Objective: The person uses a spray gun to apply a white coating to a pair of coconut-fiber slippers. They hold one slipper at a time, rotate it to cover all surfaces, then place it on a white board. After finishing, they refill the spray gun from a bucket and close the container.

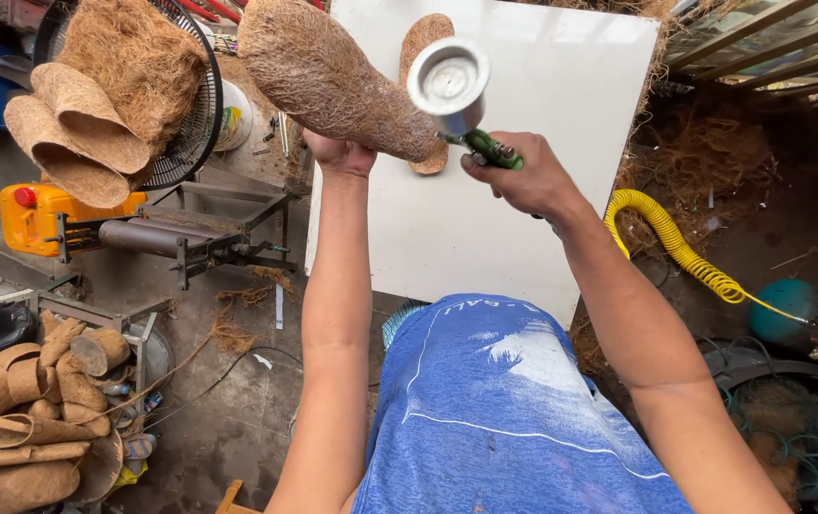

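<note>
Above our lap, in front of the white board (523, 181), we hold two things up. Our left hand (338, 152) grips from below the lower end of a coir-fibre shoe-shaped form (328, 76); fingers are wrapped and pressed together around it, thumb side toward us. Its long axis runs diagonal, from top left, away from us, down to the right, and the lower end stops just beside the metal cup. Our right hand (523, 181) is closed around the green handle of a spray gun (457, 95), w/ the round metal cup on top, its lid facing the camera. The nozzle is hidden behind the cup, so we cannot tell exactly where it points, approx. toward the board. So the form lies left of and slightly above the gun, nearly touching in the view; the left hand is the nearer one to it. A second flat coir piece (423, 43) rests on the board behind. A yellow coiled air hose (666, 233) runs off at right. At left, more coir soles (76, 124) lie on a fan guard (195, 114), and others are piled (28, 428) at bottom left.
</note>
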